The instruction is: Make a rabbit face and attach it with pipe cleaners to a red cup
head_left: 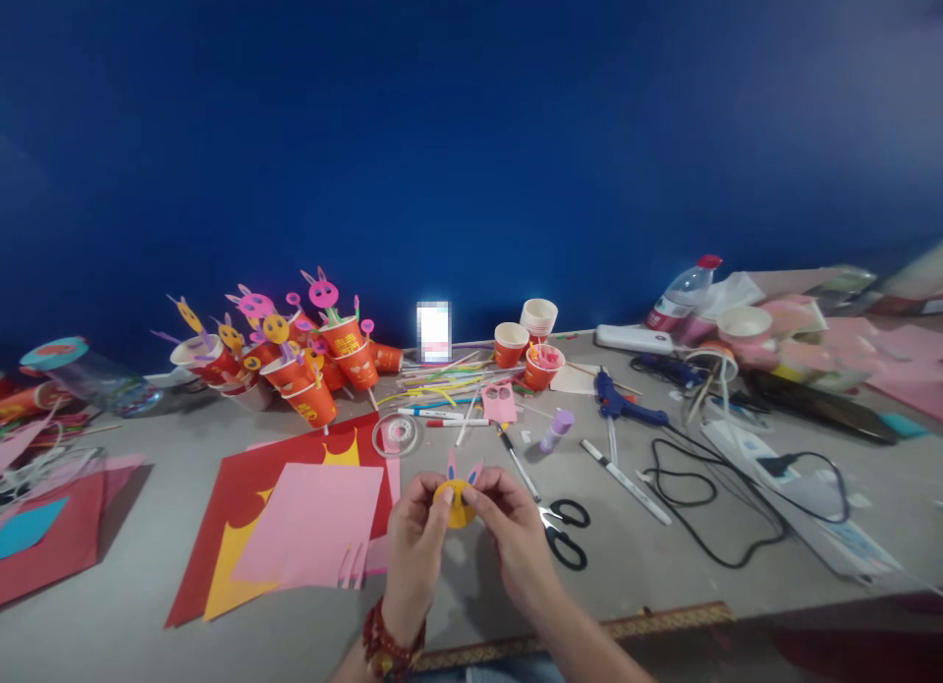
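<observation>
A round yellow paper rabbit face (462, 514) with pink ears that have blue centres is held up above the table's front part. My left hand (418, 524) pinches its left side, thumb on the front. My right hand (508, 526) grips the right side in the same way, its thumb near the base of an ear. Both thumbs cover part of the face. Just right of my right hand lie black-handled scissors (567, 534). Beyond it are a black pen (519, 462) and a purple glue stick (557, 431). A roll of clear tape (396, 433) lies past my left hand.
Pink paper (309, 521) lies over red and yellow sheets at left. Red paper cups (305, 393) with rabbit figures stand behind. On the right are a blue glue gun (626, 403), a white marker (626, 482), a looping black cable (726, 560) and a power strip (803, 511).
</observation>
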`<state>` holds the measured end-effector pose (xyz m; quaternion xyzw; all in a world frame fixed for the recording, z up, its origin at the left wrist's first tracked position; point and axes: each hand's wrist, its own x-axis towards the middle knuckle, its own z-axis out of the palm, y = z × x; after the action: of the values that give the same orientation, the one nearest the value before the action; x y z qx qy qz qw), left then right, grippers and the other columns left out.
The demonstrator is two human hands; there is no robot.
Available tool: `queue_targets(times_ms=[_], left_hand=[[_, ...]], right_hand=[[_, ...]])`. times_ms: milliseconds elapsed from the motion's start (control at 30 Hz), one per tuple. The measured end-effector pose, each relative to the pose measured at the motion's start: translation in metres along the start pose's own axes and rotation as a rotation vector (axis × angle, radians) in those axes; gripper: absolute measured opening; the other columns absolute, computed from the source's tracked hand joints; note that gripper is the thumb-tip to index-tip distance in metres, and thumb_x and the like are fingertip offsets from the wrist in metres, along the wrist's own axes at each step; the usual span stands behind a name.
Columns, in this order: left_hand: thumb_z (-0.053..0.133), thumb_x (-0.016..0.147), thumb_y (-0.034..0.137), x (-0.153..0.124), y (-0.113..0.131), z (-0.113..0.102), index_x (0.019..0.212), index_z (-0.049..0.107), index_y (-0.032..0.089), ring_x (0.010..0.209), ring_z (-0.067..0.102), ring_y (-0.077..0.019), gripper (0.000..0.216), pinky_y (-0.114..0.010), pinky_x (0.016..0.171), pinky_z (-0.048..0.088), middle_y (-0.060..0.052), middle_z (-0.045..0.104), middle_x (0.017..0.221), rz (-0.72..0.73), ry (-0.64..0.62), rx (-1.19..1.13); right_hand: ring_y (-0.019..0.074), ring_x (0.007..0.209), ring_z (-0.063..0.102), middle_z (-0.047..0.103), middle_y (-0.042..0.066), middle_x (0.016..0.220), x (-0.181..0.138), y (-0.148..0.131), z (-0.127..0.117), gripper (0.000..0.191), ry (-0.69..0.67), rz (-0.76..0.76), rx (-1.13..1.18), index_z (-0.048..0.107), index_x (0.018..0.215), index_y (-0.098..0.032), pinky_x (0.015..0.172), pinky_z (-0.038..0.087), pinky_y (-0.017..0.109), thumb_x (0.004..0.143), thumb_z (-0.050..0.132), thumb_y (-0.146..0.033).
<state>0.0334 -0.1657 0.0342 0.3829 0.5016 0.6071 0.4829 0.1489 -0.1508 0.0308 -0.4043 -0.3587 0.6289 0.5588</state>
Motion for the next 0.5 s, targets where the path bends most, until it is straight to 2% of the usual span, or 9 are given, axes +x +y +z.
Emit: queue_targets(times_ms=[500], left_hand=[[0.071,0.082,0.049,-0.0003,-0.0039,-0.0022,0.083,0.064,0.017,0.067,0.057,-0.0137,0.032,-0.023,0.064,0.049,0.0,0.063,0.072,0.001,-0.008,-0.023]], right_hand=[[0.0143,0.066,0.048,0.055,-0.002,0.068,-0.0006,0.0012,0.0032,0.029,0.025,0.058,0.061,0.061,0.069,-0.02,0.061,0.04,0.025,0.069,0.083,-0.038]])
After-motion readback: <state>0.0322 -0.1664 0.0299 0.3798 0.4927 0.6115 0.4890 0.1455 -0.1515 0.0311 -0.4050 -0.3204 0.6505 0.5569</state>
